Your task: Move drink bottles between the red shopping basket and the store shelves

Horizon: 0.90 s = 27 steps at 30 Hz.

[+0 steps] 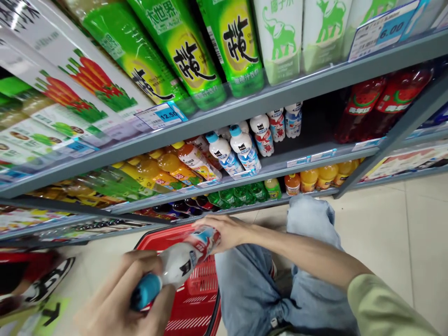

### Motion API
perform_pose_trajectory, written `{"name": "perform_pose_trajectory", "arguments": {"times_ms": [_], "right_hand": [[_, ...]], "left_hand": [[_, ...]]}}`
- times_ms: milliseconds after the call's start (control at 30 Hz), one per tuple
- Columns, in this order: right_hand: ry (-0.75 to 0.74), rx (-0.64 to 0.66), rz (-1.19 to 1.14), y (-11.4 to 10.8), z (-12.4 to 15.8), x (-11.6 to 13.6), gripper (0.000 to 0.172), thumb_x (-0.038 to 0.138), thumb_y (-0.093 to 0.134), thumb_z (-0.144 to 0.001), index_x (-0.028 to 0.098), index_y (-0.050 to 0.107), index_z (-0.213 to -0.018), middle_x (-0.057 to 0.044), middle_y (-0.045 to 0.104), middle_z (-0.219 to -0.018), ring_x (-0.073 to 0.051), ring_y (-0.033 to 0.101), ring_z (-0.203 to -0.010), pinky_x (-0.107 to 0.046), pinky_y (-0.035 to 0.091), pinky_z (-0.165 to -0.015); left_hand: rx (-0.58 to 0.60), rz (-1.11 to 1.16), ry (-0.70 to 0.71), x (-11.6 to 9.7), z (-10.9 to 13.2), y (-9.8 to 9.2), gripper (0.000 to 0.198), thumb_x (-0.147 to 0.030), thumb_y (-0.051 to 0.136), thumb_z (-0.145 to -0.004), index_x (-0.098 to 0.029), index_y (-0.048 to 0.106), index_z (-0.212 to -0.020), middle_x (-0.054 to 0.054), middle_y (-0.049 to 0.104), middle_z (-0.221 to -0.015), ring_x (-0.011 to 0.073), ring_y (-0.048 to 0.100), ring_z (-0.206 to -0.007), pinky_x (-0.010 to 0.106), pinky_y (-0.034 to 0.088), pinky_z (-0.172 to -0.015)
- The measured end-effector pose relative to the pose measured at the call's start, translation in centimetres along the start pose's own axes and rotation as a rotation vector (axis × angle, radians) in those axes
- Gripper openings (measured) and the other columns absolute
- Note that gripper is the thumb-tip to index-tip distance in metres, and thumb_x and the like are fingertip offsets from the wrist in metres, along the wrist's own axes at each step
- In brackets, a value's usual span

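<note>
I hold a white drink bottle (178,265) with a blue cap and a red-and-white label, lying slanted above a red shopping basket (196,298). My left hand (122,298) is wrapped round its capped neck end at the lower left. My right hand (224,231) grips the bottle's bottom end, fingers curled over it. The same kind of white bottles (241,149) stand in a row on the middle shelf just above.
Grey shelves (245,105) carry green and white cartons on top, orange juice bottles (175,168) and red drinks (364,107) below. My jeans-clad knee (308,219) is by the lowest shelf. Another person's shoe (45,284) is at the left on the tiled floor (402,233).
</note>
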State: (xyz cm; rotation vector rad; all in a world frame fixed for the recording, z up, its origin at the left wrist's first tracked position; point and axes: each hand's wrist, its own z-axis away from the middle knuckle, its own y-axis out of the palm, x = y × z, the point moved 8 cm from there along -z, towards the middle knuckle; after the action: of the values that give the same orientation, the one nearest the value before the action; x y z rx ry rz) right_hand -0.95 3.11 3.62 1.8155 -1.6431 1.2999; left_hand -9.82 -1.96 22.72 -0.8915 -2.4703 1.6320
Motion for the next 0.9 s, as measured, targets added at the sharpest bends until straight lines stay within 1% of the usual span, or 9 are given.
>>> {"name": "perform_pose_trajectory", "arguments": {"times_ms": [67, 167, 233, 267, 333, 433, 533, 667, 900], "right_hand": [[0.045, -0.054, -0.016, -0.7, 0.3, -0.2, 0.064, 0.036, 0.080, -0.074, 0.020, 0.052, -0.130, -0.009, 0.065, -0.130, -0.020, 0.065, -0.119, -0.028, 0.048, -0.104], [0.168, -0.183, -0.024, -2.2, 1.0, -0.7, 0.070, 0.045, 0.084, -0.067, 0.021, 0.055, -0.126, -0.008, 0.069, -0.124, -0.023, 0.069, -0.111, -0.032, 0.052, -0.098], [0.239, -0.258, -0.038, -3.2, 1.6, -0.8, 0.074, 0.046, 0.084, -0.064, 0.023, 0.054, -0.128, -0.006, 0.071, -0.120, -0.024, 0.072, -0.105, -0.033, 0.055, -0.092], [0.277, -0.292, -0.042, -3.6, 1.8, -0.8, 0.074, 0.045, 0.083, -0.064, 0.023, 0.054, -0.128, -0.006, 0.073, -0.118, -0.025, 0.073, -0.103, -0.033, 0.056, -0.089], [0.357, -0.350, -0.054, -4.4, 2.3, -0.8, 0.073, 0.044, 0.083, -0.063, 0.022, 0.054, -0.126, -0.006, 0.074, -0.112, -0.026, 0.074, -0.100, -0.033, 0.058, -0.083], [0.414, -0.422, -0.122, -5.5, 2.9, -0.7, 0.072, 0.047, 0.083, -0.063, 0.020, 0.054, -0.123, -0.006, 0.075, -0.105, -0.025, 0.074, -0.092, -0.034, 0.059, -0.078], [0.391, -0.502, -0.217, -6.5, 3.4, -0.4, 0.065, 0.051, 0.081, -0.068, 0.019, 0.056, -0.118, -0.007, 0.075, -0.101, -0.021, 0.072, -0.085, -0.034, 0.059, -0.078], [0.403, -0.578, -0.261, -7.3, 4.0, -0.6, 0.051, 0.049, 0.080, -0.073, 0.019, 0.059, -0.109, -0.006, 0.073, -0.097, -0.018, 0.069, -0.078, -0.032, 0.059, -0.075], [0.426, -0.609, -0.210, -7.2, 4.4, -0.9, 0.044, 0.042, 0.081, -0.072, 0.020, 0.059, -0.104, -0.003, 0.071, -0.090, -0.017, 0.067, -0.074, -0.029, 0.056, -0.070]], "left_hand": [[-0.040, 0.069, 0.063, -0.1, -1.1, 0.8, 0.007, -0.036, 0.057, -0.066, -0.032, 0.055, -0.072, 0.000, 0.059, -0.078, 0.0264, 0.057, -0.067, 0.042, 0.043, -0.063], [-0.234, 0.265, 0.116, 1.2, -2.8, 2.3, 0.016, -0.030, 0.058, -0.064, -0.029, 0.060, -0.080, 0.000, 0.061, -0.085, 0.0246, 0.059, -0.078, 0.041, 0.048, -0.075], [-0.413, 0.568, 0.040, 3.5, -3.4, 4.0, 0.024, -0.033, 0.059, -0.067, -0.025, 0.062, -0.089, 0.001, 0.064, -0.090, 0.0225, 0.061, -0.086, 0.039, 0.051, -0.085], [-0.457, 0.769, -0.052, 5.0, -3.5, 5.8, 0.029, -0.040, 0.059, -0.070, -0.024, 0.062, -0.094, 0.001, 0.065, -0.091, 0.0207, 0.062, -0.084, 0.038, 0.053, -0.083], [-0.316, 1.040, -0.294, 7.0, -3.4, 11.5, 0.037, -0.051, 0.058, -0.075, -0.023, 0.064, -0.099, 0.002, 0.069, -0.093, 0.0208, 0.066, -0.088, 0.036, 0.055, -0.085], [-0.080, 1.321, -0.602, 7.7, -0.8, 19.8, 0.048, -0.061, 0.059, -0.078, -0.021, 0.070, -0.101, 0.005, 0.075, -0.096, 0.0233, 0.070, -0.093, 0.036, 0.056, -0.090], [0.068, 1.525, -0.744, 6.7, 2.5, 25.0, 0.052, -0.065, 0.063, -0.077, -0.021, 0.073, -0.103, 0.006, 0.077, -0.103, 0.0254, 0.072, -0.095, 0.039, 0.057, -0.093], [0.174, 1.677, -0.727, 4.8, 4.5, 27.1, 0.066, -0.071, 0.073, -0.071, -0.021, 0.070, -0.115, 0.009, 0.074, -0.118, 0.0281, 0.068, -0.116, 0.041, 0.053, -0.105], [0.196, 1.768, -0.651, 3.9, 4.1, 26.4, 0.073, -0.069, 0.077, -0.070, -0.021, 0.066, -0.123, 0.010, 0.072, -0.123, 0.0304, 0.066, -0.120, 0.040, 0.053, -0.101]]}}
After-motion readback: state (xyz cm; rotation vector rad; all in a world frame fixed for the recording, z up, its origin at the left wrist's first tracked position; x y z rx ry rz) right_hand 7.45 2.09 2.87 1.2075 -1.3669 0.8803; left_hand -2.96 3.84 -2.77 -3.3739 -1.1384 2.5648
